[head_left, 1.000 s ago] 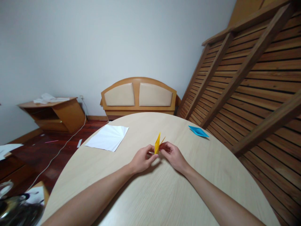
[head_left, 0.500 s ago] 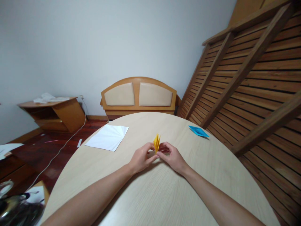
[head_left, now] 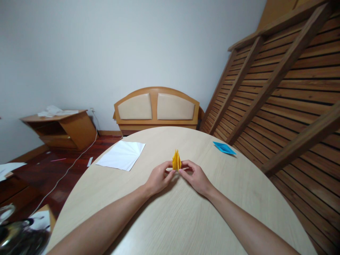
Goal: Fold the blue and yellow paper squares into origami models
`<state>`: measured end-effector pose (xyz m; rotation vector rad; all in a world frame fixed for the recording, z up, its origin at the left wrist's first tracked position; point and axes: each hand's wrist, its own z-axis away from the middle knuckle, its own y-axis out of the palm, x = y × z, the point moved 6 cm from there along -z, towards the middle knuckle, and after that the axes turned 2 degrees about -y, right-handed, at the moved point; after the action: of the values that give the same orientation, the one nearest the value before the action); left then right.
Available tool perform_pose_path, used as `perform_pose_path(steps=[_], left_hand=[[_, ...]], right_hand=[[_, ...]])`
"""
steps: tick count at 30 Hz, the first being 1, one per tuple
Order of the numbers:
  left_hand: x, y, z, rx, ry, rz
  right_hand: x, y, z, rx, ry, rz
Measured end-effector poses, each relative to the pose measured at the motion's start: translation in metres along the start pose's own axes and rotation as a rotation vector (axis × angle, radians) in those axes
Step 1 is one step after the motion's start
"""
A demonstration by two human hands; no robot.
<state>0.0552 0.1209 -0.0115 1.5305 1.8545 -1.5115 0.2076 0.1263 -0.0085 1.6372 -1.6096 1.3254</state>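
A small yellow folded paper piece [head_left: 176, 161] stands upright just above the table, its pointed tips facing up and its layers fanned a little. My left hand [head_left: 159, 177] pinches its left side between thumb and fingers. On the opposite side, my right hand [head_left: 197, 177] grips it the same way, thumb near the bottom edge. Parts of the fingers are hidden behind the paper. To the right lies a blue folded paper piece [head_left: 224, 148], apart from both hands. A creased white sheet of paper [head_left: 122, 155] rests flat on the left.
The round pale wooden table [head_left: 170, 219] fills the foreground. Beyond its far edge stands a padded headboard [head_left: 154, 113]. A slatted wooden frame [head_left: 278, 88] leans along the right. At left, a low cabinet [head_left: 74, 131] and a cable [head_left: 63, 173] are on the dark red floor.
The yellow paper has turned so that more of its broad face shows, with its layers spread wider. My thumbs have moved slightly apart at its base.
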Motion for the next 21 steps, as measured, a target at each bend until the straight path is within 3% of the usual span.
perform_pose_path(steps=[17,21], left_hand=[[0.0042,-0.0009,-0.0017,-0.020,0.009,-0.054],[0.0050,-0.0020,-0.0010,-0.032,-0.041,-0.082]], right_hand=[[0.0014,-0.0057,-0.0006,-0.052,-0.069,0.036],[-0.0045,-0.0058,-0.0013,-0.072,-0.024,0.007]])
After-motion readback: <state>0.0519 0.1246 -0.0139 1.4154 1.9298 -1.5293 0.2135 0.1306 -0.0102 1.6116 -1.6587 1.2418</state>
